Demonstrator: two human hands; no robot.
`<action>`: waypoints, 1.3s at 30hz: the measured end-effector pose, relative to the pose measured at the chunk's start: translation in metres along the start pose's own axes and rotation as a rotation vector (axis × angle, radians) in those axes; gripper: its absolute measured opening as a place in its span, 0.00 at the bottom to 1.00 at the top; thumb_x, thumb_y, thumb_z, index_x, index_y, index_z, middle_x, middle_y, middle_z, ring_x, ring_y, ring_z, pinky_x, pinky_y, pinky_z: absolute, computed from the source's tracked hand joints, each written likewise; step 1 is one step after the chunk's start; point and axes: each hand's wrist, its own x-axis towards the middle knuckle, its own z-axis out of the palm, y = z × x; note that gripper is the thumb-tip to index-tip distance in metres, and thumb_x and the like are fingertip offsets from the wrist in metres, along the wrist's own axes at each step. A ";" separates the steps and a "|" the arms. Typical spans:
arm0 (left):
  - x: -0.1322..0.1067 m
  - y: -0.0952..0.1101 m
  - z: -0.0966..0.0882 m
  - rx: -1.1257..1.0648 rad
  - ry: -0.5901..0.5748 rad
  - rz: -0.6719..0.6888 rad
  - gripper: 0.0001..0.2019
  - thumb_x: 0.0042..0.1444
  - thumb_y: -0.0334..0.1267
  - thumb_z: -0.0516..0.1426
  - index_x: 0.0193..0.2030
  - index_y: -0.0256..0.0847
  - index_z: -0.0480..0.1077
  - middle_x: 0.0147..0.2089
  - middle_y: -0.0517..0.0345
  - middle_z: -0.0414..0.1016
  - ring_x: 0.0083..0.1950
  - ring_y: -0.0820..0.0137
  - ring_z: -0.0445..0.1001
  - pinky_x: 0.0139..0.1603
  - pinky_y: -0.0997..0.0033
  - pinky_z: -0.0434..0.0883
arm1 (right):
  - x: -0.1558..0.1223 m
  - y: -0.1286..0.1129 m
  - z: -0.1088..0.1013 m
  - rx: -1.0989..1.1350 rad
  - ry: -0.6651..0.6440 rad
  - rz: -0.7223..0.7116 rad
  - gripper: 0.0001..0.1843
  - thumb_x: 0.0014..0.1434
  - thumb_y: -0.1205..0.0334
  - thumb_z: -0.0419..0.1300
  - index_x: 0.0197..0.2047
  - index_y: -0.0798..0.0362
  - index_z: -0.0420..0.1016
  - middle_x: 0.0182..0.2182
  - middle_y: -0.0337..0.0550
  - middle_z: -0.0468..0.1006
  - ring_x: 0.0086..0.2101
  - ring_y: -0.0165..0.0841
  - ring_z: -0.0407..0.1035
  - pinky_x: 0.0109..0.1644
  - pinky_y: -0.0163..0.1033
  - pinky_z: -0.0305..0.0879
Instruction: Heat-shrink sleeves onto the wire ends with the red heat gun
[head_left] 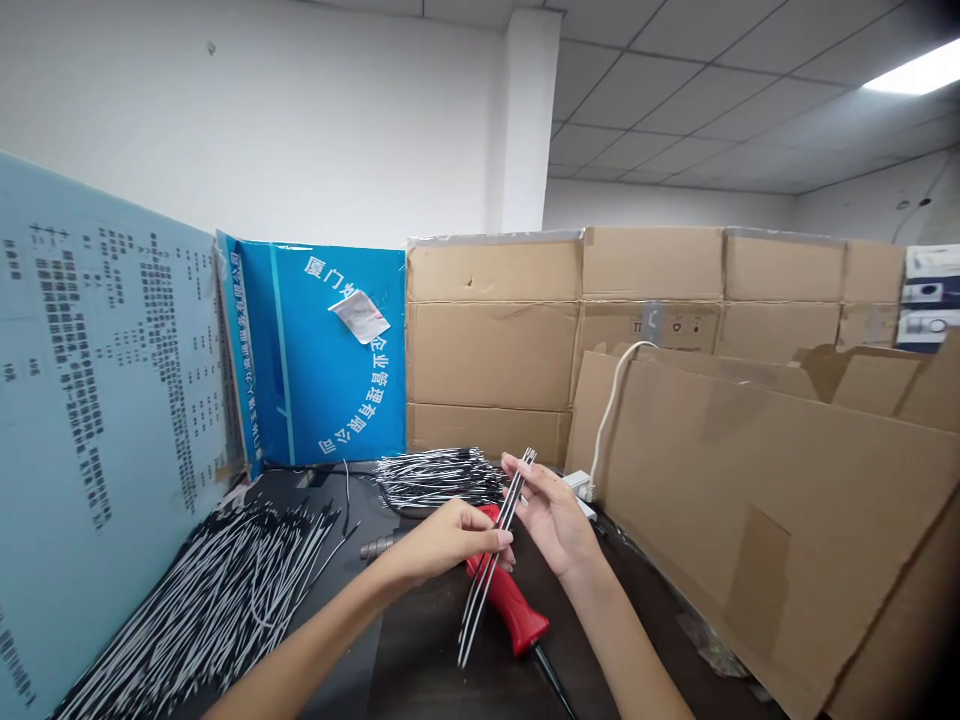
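A small bunch of thin black-and-white wires (499,550) runs diagonally in front of me, held upright. My right hand (551,515) pinches them near their upper ends, and my left hand (442,545) grips them lower down with curled fingers. Under my left hand lies a red-handled heat gun (506,600), its metal nozzle (379,547) pointing left and its black cord trailing toward me. A large loose heap of similar wires (202,610) lies to the left, and a second bundle (439,478) lies at the back.
The dark workbench (427,650) is bounded by a light blue printed board (112,340) on the left and a blue sign (330,350) behind. Cardboard sheets (750,500) and stacked boxes (637,300) stand right and behind. A white power strip (577,490) has a white cable.
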 end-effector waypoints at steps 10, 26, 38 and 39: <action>-0.005 0.008 -0.006 -0.476 0.053 -0.203 0.14 0.52 0.45 0.67 0.32 0.32 0.80 0.32 0.48 0.81 0.34 0.69 0.78 0.41 0.72 0.72 | -0.017 -0.008 -0.015 -1.386 -0.087 -1.018 0.31 0.65 0.63 0.60 0.69 0.40 0.61 0.69 0.44 0.63 0.68 0.49 0.52 0.71 0.61 0.46; 0.003 -0.008 0.016 -1.041 0.085 -0.384 0.10 0.55 0.39 0.62 0.36 0.31 0.76 0.30 0.50 0.81 0.31 0.68 0.81 0.28 0.77 0.70 | -0.006 0.001 -0.034 -1.668 -0.565 -1.224 0.25 0.72 0.68 0.48 0.70 0.48 0.60 0.59 0.49 0.76 0.61 0.40 0.67 0.71 0.54 0.47; 0.010 -0.025 0.017 -0.968 -0.003 -0.269 0.34 0.60 0.64 0.49 0.38 0.30 0.77 0.36 0.38 0.82 0.35 0.63 0.81 0.30 0.73 0.69 | -0.004 0.011 -0.047 -1.355 -0.315 -0.895 0.18 0.69 0.60 0.54 0.59 0.45 0.76 0.50 0.47 0.83 0.49 0.42 0.78 0.64 0.54 0.66; 0.011 -0.025 0.018 -0.902 0.025 -0.242 0.37 0.59 0.67 0.47 0.36 0.30 0.77 0.35 0.38 0.81 0.33 0.63 0.80 0.28 0.73 0.67 | -0.004 0.013 -0.046 -1.247 -0.214 -0.792 0.17 0.68 0.58 0.56 0.57 0.46 0.78 0.49 0.48 0.83 0.48 0.43 0.79 0.62 0.54 0.68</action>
